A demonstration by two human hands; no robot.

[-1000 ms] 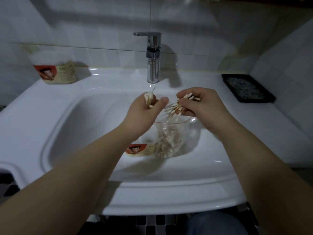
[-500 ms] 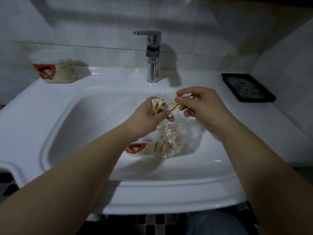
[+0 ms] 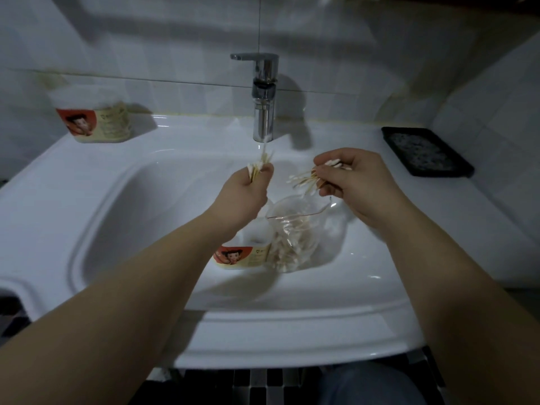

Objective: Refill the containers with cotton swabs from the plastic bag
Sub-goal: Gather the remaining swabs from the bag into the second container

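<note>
Over the sink basin, my left hand (image 3: pixel 245 194) is shut on a small bunch of cotton swabs (image 3: pixel 257 169) that stick up past my fingers. My right hand (image 3: pixel 355 182) grips a looser, fanned bunch of cotton swabs (image 3: pixel 305 179) pointing left. Below both hands an open clear plastic bag (image 3: pixel 292 235) with many swabs lies in the basin. Beside it, partly hidden by my left wrist, stands a round container (image 3: pixel 242 255) with a red picture label. A second container (image 3: pixel 93 118) of the same kind stands on the ledge at the back left.
A chrome faucet (image 3: pixel 263 95) rises at the back centre of the white sink (image 3: pixel 292 331). A black tray (image 3: pixel 425 150) lies on the ledge at the right. Tiled walls close in behind and on the right side.
My hands, joined around the swabs half a second ago, have drawn apart. The left one moved left with its own bunch, and the right one keeps the rest.
</note>
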